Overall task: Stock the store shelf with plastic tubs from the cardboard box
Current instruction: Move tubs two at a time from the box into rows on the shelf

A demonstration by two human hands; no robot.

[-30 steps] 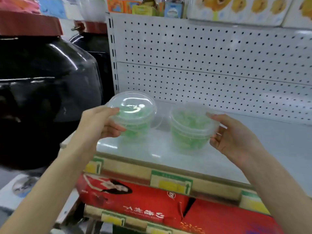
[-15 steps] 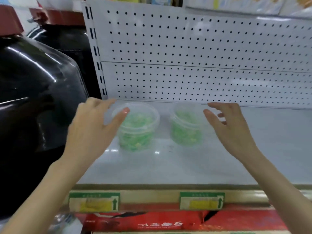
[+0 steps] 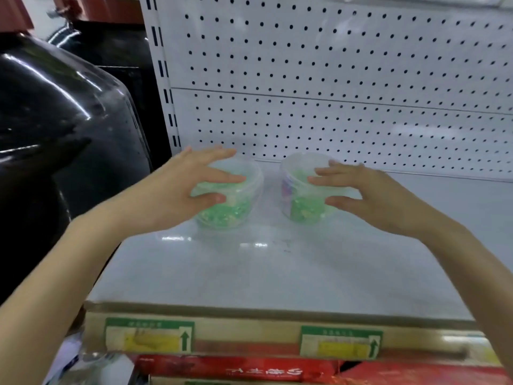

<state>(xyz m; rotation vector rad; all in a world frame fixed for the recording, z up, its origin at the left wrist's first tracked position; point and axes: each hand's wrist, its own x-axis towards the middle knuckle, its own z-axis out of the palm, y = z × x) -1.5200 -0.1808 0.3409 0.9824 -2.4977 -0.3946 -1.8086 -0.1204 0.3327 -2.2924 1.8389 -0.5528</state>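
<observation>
Two clear tubs of green pieces, the left tub and the right tub, stood upright with lids up and their axes vertical. They sat side by side, slightly apart, at the far left of the white shelf, near the pegboard. The left hand clasped the left tub, fingers spread over its lid and thumb on its near wall. The right hand held the right tub likewise. A dark jar stood left of the shelf.
</observation>
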